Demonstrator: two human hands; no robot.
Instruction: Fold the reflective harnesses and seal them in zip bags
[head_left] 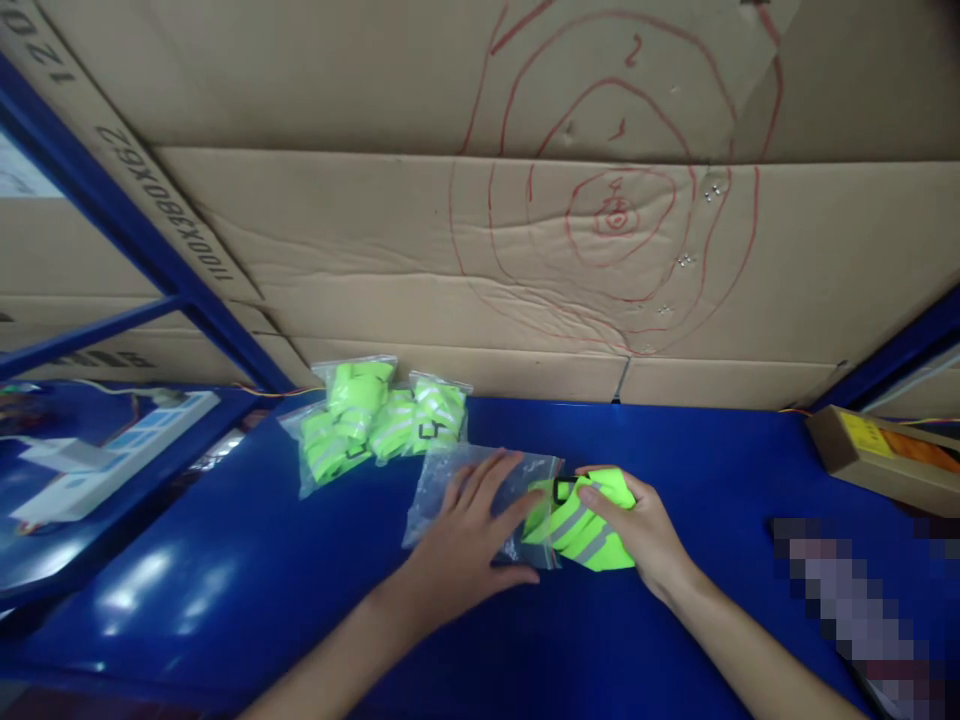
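Observation:
My left hand (469,535) lies flat with fingers spread on a clear plastic bag (450,480) on the blue table (675,450), holding its mouth. My right hand (641,530) grips a folded neon-yellow vest with grey reflective stripes (581,525), its end at the mouth of the bag. Behind the bag lies a pile of several bagged neon-yellow vests (375,420).
A cardboard wall with red circles drawn on it (615,215) stands behind the table. A brown box (877,455) sits at the right edge. A white power strip (112,450) lies on the left shelf. Blue rack posts (150,250) frame the left side.

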